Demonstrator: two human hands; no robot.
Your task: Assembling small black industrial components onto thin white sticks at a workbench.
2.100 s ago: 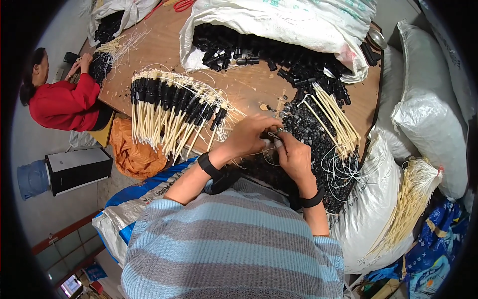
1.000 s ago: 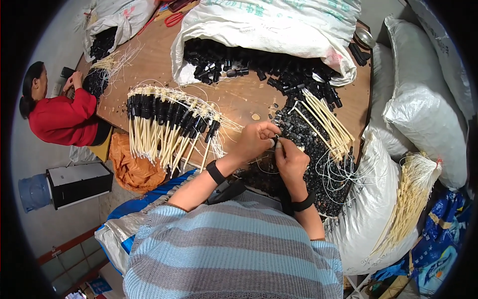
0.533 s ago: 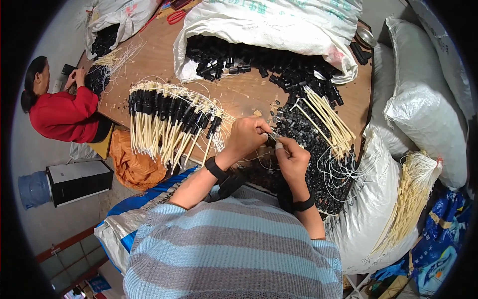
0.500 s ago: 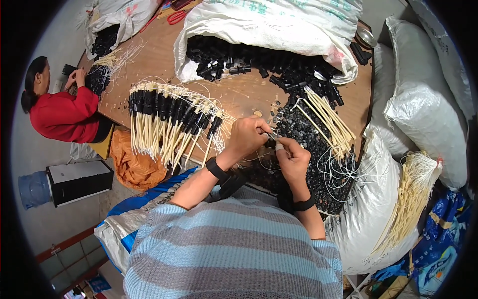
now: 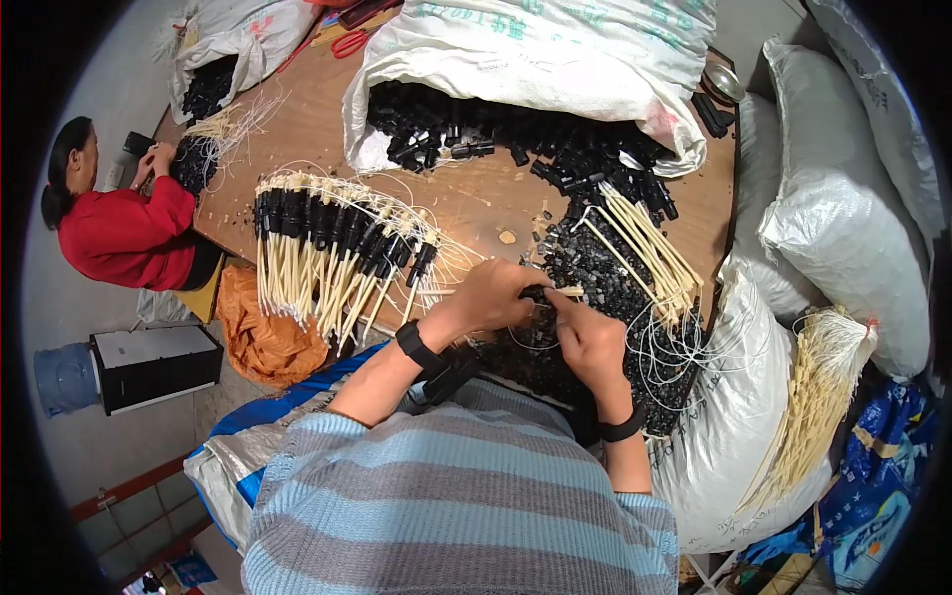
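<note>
Left fingers (image 5: 514, 275) and right fingers (image 5: 569, 311) both look pinched on a small black tube (image 5: 536, 294) between them, pale stick (image 5: 572, 292) poking out just beside, so I'd guess it's a fiddly fitting step and the next move calls for a steady hold.

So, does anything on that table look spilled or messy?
Black tubes lie strewn beyond the mouth of the white sack onto the table, as if spilled. White strings beside the right hand look tangled.
</note>
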